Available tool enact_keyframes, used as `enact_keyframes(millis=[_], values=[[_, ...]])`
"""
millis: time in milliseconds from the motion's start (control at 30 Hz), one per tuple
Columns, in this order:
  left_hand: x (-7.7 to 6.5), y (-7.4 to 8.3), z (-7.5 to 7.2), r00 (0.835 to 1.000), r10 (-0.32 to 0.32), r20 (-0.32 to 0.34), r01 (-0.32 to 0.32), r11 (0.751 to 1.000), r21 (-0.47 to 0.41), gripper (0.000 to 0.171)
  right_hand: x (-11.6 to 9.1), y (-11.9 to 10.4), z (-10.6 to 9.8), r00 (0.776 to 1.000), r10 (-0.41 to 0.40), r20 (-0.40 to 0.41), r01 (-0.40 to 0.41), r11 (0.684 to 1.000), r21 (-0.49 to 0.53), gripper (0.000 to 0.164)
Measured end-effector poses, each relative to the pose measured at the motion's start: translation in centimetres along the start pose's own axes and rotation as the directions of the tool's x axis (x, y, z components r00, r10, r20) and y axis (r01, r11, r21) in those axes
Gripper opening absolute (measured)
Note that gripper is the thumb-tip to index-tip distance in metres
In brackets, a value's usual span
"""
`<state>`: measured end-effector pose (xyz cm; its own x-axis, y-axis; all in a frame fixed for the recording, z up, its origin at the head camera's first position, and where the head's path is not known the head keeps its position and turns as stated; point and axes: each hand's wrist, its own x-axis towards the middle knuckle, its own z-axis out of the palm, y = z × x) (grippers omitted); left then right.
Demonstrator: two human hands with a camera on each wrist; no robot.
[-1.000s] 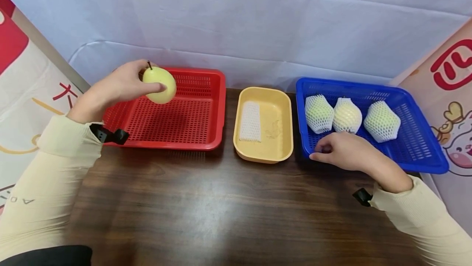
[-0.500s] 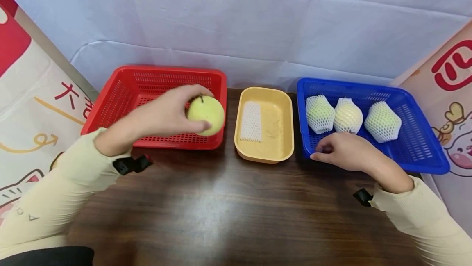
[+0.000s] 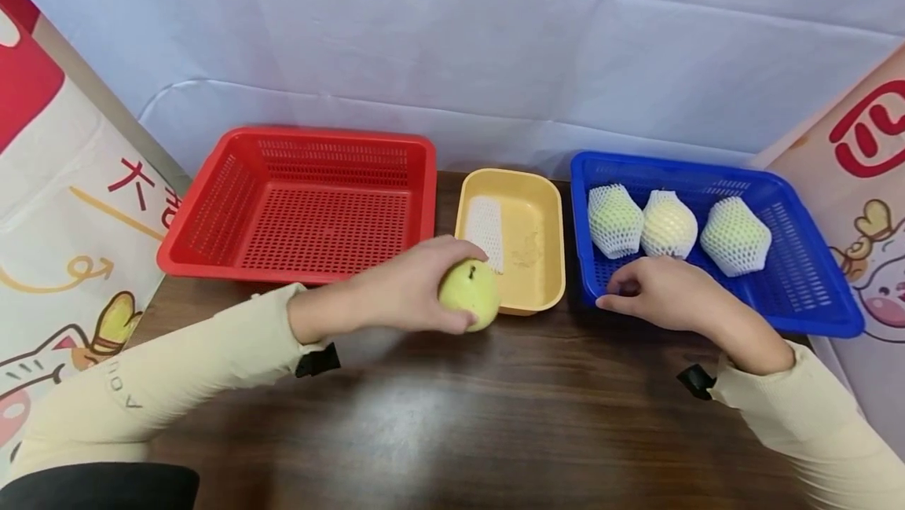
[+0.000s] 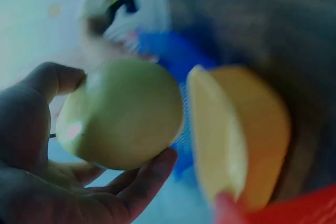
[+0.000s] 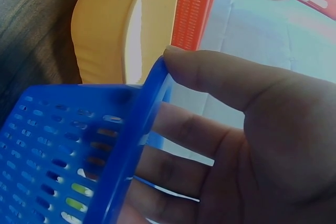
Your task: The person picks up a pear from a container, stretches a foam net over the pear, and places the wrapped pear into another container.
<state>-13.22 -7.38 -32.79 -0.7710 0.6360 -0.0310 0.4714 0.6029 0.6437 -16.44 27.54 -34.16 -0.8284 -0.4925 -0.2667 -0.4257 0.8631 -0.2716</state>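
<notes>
My left hand [image 3: 413,294] grips a yellow-green pear [image 3: 470,294], stem up, above the table's edge of the yellow tub [image 3: 533,258]. In the left wrist view, the thumb and fingers curl round the pear [image 4: 123,114]. At the near left corner of the blue basket [image 3: 799,290], my right hand [image 3: 665,290] holds the rim. The right wrist view shows the thumb on the rim [image 5: 118,156] and the other fingers on the inner side. Three pears in white foam nets [image 3: 613,219] lie in the blue basket. A flat white foam net [image 3: 485,229] lies in the tub, partly hidden by my left hand.
A red basket [image 3: 332,278] stands to the left of the tub on the dark wooden table [image 3: 481,423]. A pale cloth [image 3: 452,38] hangs behind the containers. Printed panels [image 3: 64,180] stand at both sides.
My left hand has carried the pear from above the red basket rightward and nearer, to the tub's front left corner. My right hand has stayed on the blue basket's rim.
</notes>
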Motion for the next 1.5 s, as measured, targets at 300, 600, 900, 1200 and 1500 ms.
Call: enact_keyframes(millis=[300, 600, 900, 1200, 1500], values=[[0.8, -0.5, 5.7, 0.995, 0.052, 0.083, -0.056, 0.998, 0.040, 0.068, 0.0, 0.0, 0.1, 1.000, -0.001, 0.003, 0.001, 1.000, 0.005, 0.018], [0.7, -1.7, 9.4, 0.986, 0.125, 0.114, -0.127, 0.992, 0.018, 0.069, 0.0, 0.0, 0.0, 1.000, -0.005, -0.002, 0.005, 1.000, 0.004, 0.016], [0.9, -2.3, 11.0, 0.981, 0.122, 0.147, -0.131, 0.990, 0.050, 0.068, -0.1, 0.0, 0.0, 1.000, 0.000, 0.001, 0.000, 1.000, 0.001, 0.016], [1.4, -2.6, 11.7, 0.978, 0.142, 0.155, -0.151, 0.987, 0.046, 0.071, 0.0, -0.1, 0.0, 1.000, 0.003, 0.006, -0.003, 1.000, -0.001, 0.017], [1.7, -2.8, 11.6, 0.967, 0.173, 0.186, -0.180, 0.983, 0.022, 0.068, 0.0, -0.1, 0.0, 1.000, 0.009, 0.017, -0.009, 1.000, 0.008, 0.018]])
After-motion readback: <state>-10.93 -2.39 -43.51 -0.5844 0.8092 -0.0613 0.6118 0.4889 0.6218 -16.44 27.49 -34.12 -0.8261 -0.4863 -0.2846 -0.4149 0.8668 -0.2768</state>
